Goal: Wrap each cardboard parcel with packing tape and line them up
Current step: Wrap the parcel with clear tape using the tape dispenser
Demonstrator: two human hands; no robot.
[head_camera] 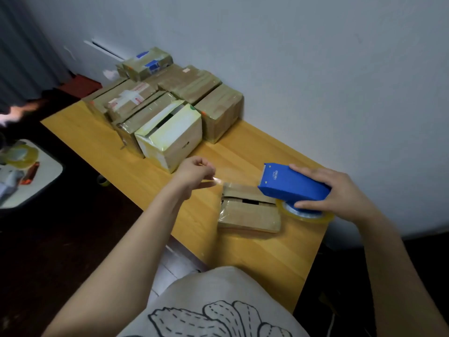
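A small flat cardboard parcel (250,210) lies on the wooden table (243,156), its top flaps slightly parted. My right hand (332,193) grips a blue tape dispenser (291,183) with a clear tape roll (306,212) just right of the parcel. My left hand (196,173) pinches the free end of the clear tape (217,181), stretched out over the parcel's far left corner. Several taped parcels (170,103) stand packed together at the far end of the table, by the wall.
A pale yellowish box (170,137) with a slit top stands at the front of the parcel group. A small side table (46,176) at left holds tape rolls and other items. The floor at left is dark. The wall runs along the table's right edge.
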